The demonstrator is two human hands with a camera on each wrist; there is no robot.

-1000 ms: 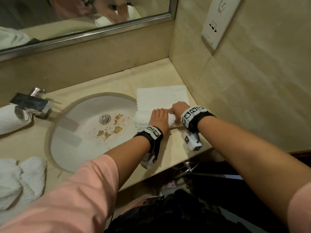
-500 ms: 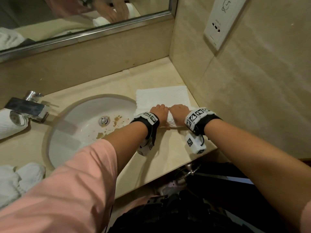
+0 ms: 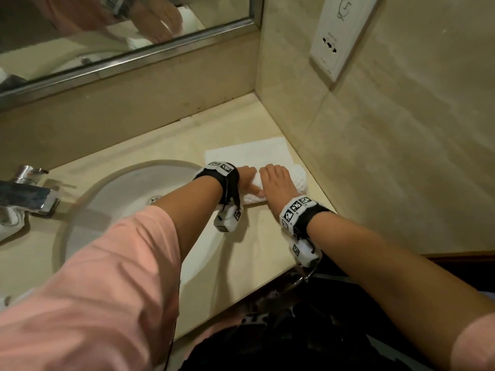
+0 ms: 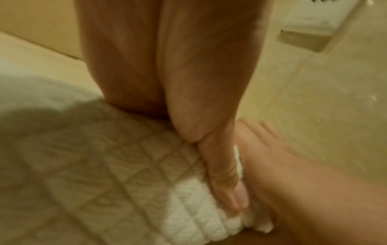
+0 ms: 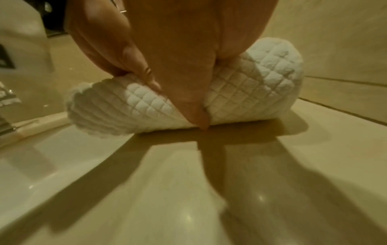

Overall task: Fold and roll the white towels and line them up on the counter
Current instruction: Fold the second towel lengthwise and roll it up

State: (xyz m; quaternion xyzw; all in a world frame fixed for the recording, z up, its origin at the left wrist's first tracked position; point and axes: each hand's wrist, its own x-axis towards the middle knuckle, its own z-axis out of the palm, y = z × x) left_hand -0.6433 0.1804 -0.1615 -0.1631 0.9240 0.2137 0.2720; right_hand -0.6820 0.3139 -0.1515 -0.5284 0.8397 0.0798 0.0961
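Quilted white towel (image 3: 278, 180), half rolled into a fat tube on the smooth counter (image 3: 257, 236), both left hand (image 3: 247, 178) and right hand (image 3: 277, 183) curled over it, gripping.

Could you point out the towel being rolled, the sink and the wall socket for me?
towel (image 3: 249, 153): head view, on the flat part not yet rolled.
sink (image 3: 128, 183): head view, on the bare inner wall of the basin.
wall socket (image 3: 340, 36): head view, on the middle of its white plate.
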